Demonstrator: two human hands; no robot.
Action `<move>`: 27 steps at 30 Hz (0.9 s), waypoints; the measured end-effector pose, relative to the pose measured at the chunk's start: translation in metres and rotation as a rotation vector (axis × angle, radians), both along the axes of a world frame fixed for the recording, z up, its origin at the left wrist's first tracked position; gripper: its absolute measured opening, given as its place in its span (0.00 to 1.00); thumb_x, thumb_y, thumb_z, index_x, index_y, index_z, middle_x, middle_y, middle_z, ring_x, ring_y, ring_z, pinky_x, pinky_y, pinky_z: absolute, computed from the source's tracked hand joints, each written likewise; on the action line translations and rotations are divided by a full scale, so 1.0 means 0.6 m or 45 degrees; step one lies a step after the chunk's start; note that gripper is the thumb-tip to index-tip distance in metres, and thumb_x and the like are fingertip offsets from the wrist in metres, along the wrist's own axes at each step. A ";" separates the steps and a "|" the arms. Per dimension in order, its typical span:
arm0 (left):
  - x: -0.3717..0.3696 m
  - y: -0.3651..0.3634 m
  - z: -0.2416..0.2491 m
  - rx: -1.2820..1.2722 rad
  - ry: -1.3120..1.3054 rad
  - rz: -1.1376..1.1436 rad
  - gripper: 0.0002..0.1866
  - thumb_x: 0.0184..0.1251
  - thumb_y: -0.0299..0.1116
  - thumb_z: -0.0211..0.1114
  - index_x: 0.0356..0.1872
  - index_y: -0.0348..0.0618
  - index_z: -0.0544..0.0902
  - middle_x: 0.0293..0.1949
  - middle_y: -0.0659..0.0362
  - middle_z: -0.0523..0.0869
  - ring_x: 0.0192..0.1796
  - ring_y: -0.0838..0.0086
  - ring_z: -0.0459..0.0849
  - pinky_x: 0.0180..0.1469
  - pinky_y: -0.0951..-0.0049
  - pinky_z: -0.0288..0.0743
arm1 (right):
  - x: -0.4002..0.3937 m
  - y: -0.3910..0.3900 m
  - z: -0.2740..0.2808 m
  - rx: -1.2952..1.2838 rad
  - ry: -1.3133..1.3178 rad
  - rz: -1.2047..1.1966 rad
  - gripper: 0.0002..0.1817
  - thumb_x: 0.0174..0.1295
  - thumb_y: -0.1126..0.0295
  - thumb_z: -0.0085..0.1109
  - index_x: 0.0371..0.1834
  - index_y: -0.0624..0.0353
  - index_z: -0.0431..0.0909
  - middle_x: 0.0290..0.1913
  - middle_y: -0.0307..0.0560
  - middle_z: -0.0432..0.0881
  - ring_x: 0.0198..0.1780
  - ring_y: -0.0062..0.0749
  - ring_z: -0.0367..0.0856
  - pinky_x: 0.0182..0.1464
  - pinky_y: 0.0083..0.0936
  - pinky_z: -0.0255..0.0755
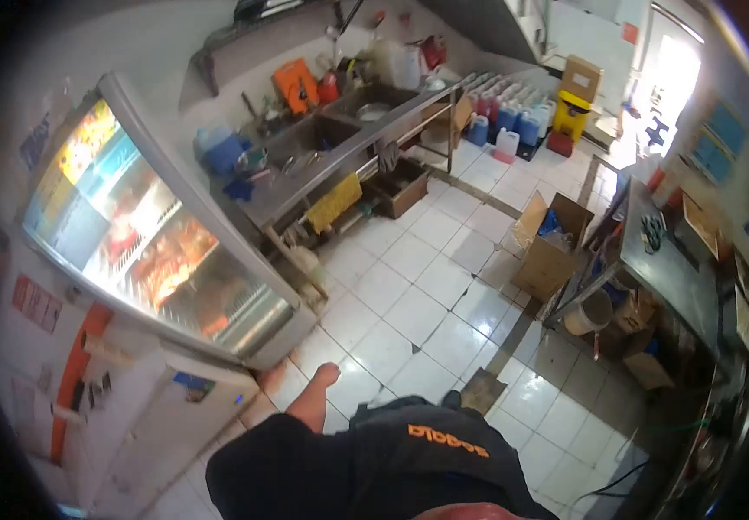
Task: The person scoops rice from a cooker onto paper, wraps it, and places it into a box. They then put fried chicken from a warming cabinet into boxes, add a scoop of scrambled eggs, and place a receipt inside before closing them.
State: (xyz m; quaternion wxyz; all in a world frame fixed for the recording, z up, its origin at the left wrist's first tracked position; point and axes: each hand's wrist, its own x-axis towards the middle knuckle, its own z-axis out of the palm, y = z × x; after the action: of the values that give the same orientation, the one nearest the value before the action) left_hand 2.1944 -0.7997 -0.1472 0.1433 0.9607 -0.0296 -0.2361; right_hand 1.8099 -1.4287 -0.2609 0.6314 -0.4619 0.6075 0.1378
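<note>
White tiles (409, 303): beneath my left grip (326, 374), near the fridge (166, 225).
Left grip, right grip: width, I can't tell.

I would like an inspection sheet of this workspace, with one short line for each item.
Surface: white tiled floor, with dark marks at some joints; metal table at the right.
Job's things: lit display fridge, nearest to the left hand; its contents are too blurred to name.
Clutter: open cardboard box on the floor; plastic containers farther back; crowded sink counter.
Hands: left hand shows nothing held; right hand cannot be made out.
Cables: thin dark line at lower right, perhaps a cable.
Surroundings: bright doorway at the back.
</note>
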 end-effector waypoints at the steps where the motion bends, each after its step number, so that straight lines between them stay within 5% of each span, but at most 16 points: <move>1: 0.011 -0.038 -0.003 -0.011 0.410 0.191 0.17 0.61 0.40 0.56 0.44 0.40 0.84 0.45 0.45 0.85 0.47 0.53 0.83 0.49 0.57 0.76 | 0.043 -0.051 -0.045 0.000 -0.028 -0.012 0.08 0.60 0.68 0.54 0.39 0.57 0.77 0.36 0.50 0.80 0.33 0.46 0.79 0.31 0.37 0.71; 2: 0.046 -0.067 -0.013 -0.028 0.800 0.368 0.20 0.60 0.42 0.59 0.47 0.40 0.83 0.46 0.45 0.84 0.50 0.54 0.82 0.53 0.61 0.75 | 0.097 -0.102 -0.093 -0.007 -0.061 -0.042 0.08 0.59 0.67 0.54 0.38 0.57 0.78 0.36 0.50 0.80 0.32 0.46 0.79 0.31 0.37 0.71; 3: 0.051 -0.102 -0.003 -0.039 0.798 0.389 0.20 0.60 0.42 0.59 0.47 0.40 0.83 0.46 0.45 0.84 0.50 0.54 0.82 0.53 0.61 0.75 | 0.183 -0.115 -0.042 -0.040 0.020 -0.075 0.09 0.60 0.67 0.54 0.41 0.57 0.77 0.37 0.49 0.80 0.33 0.45 0.79 0.31 0.37 0.71; 6: 0.035 -0.188 0.027 -0.429 0.376 0.428 0.20 0.59 0.42 0.57 0.47 0.40 0.83 0.51 0.47 0.83 0.55 0.56 0.80 0.57 0.60 0.73 | 0.434 -0.157 0.168 -0.098 -0.033 0.089 0.16 0.61 0.66 0.53 0.52 0.55 0.73 0.41 0.49 0.79 0.38 0.45 0.80 0.33 0.39 0.72; 10: 0.055 -0.242 0.032 -0.352 0.385 0.333 0.21 0.58 0.43 0.59 0.48 0.43 0.83 0.52 0.49 0.83 0.56 0.56 0.80 0.59 0.61 0.72 | 0.686 -0.225 0.207 -0.160 -0.245 0.237 0.18 0.61 0.68 0.52 0.55 0.54 0.72 0.44 0.46 0.80 0.39 0.42 0.80 0.38 0.39 0.73; 13: 0.075 -0.234 -0.016 -0.206 0.556 0.169 0.18 0.58 0.42 0.58 0.42 0.42 0.86 0.47 0.48 0.84 0.52 0.54 0.82 0.55 0.58 0.74 | 0.837 -0.239 0.231 -0.145 -0.343 0.296 0.17 0.62 0.67 0.51 0.54 0.53 0.73 0.43 0.45 0.80 0.38 0.40 0.81 0.38 0.37 0.73; 15: 0.095 -0.207 -0.082 0.105 0.621 -0.340 0.16 0.58 0.41 0.57 0.36 0.42 0.87 0.43 0.47 0.85 0.48 0.53 0.83 0.50 0.56 0.76 | 0.904 -0.234 0.245 -0.145 -0.304 0.345 0.16 0.61 0.66 0.51 0.53 0.54 0.74 0.42 0.45 0.80 0.38 0.38 0.80 0.38 0.36 0.73; 16: 0.099 -0.185 -0.131 0.145 0.652 -0.306 0.13 0.57 0.38 0.60 0.37 0.42 0.86 0.41 0.49 0.85 0.46 0.55 0.84 0.47 0.56 0.77 | 0.929 -0.226 0.253 -0.145 -0.262 0.373 0.15 0.61 0.66 0.51 0.51 0.54 0.74 0.41 0.45 0.79 0.37 0.37 0.80 0.38 0.36 0.73; 18: 0.147 -0.176 -0.108 0.226 0.713 -0.241 0.10 0.54 0.32 0.65 0.38 0.41 0.84 0.37 0.52 0.85 0.41 0.59 0.86 0.40 0.56 0.80 | 0.934 -0.331 0.122 0.593 -0.547 0.525 0.16 0.62 0.63 0.52 0.50 0.56 0.75 0.41 0.45 0.79 0.37 0.35 0.79 0.38 0.35 0.72; 19: 0.179 -0.189 -0.140 0.200 0.732 -0.150 0.14 0.57 0.37 0.55 0.35 0.42 0.87 0.42 0.50 0.86 0.46 0.55 0.84 0.49 0.58 0.77 | 0.975 -0.276 0.223 0.289 -0.205 0.495 0.16 0.63 0.57 0.54 0.47 0.56 0.75 0.33 0.43 0.78 0.30 0.37 0.78 0.35 0.34 0.74; 21: 0.257 -0.189 -0.138 -0.190 0.832 0.660 0.10 0.58 0.33 0.58 0.34 0.41 0.85 0.36 0.50 0.86 0.28 0.62 0.86 0.35 0.58 0.80 | 0.985 -0.298 0.173 0.099 0.009 0.384 0.18 0.64 0.53 0.55 0.42 0.57 0.79 0.34 0.44 0.81 0.35 0.42 0.82 0.38 0.37 0.76; 22: 0.314 -0.180 -0.137 -0.010 0.818 0.055 0.14 0.61 0.37 0.54 0.33 0.40 0.86 0.37 0.50 0.86 0.26 0.63 0.85 0.35 0.59 0.80 | 1.019 -0.306 0.174 0.100 0.051 0.435 0.17 0.63 0.54 0.55 0.42 0.56 0.79 0.34 0.44 0.82 0.35 0.42 0.82 0.38 0.36 0.76; 23: 0.371 -0.180 -0.182 -0.053 0.857 0.244 0.15 0.61 0.37 0.53 0.31 0.39 0.85 0.37 0.48 0.86 0.31 0.60 0.86 0.39 0.59 0.79 | 1.057 -0.313 0.170 0.099 0.066 0.469 0.17 0.63 0.54 0.56 0.43 0.56 0.79 0.35 0.44 0.82 0.35 0.42 0.82 0.37 0.36 0.76; 24: 0.423 -0.187 -0.183 0.175 0.444 0.026 0.15 0.62 0.38 0.52 0.31 0.40 0.85 0.41 0.48 0.86 0.41 0.59 0.86 0.44 0.59 0.79 | 1.104 -0.314 0.170 0.095 0.072 0.495 0.17 0.63 0.54 0.56 0.44 0.56 0.78 0.35 0.44 0.82 0.35 0.42 0.82 0.37 0.36 0.75; 26: 0.560 -0.222 -0.105 0.028 0.090 0.131 0.19 0.65 0.41 0.50 0.45 0.41 0.83 0.45 0.47 0.85 0.48 0.53 0.83 0.52 0.58 0.76 | 1.216 -0.304 0.184 0.062 0.021 0.549 0.17 0.62 0.55 0.56 0.45 0.56 0.78 0.36 0.44 0.82 0.35 0.42 0.82 0.36 0.36 0.75; 27: 0.622 -0.244 -0.042 -0.236 -0.051 0.487 0.18 0.65 0.40 0.52 0.48 0.41 0.81 0.46 0.48 0.85 0.48 0.53 0.83 0.53 0.59 0.76 | 1.274 -0.296 0.184 0.048 -0.020 0.574 0.17 0.62 0.56 0.57 0.46 0.55 0.78 0.37 0.44 0.82 0.35 0.41 0.82 0.36 0.35 0.75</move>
State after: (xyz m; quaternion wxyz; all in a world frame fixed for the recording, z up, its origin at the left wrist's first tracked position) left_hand 2.5674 -0.9463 -0.1726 0.2727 0.9359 0.1289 -0.1818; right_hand 2.5743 -1.6064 -0.1504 0.5979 -0.5752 0.4813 0.2829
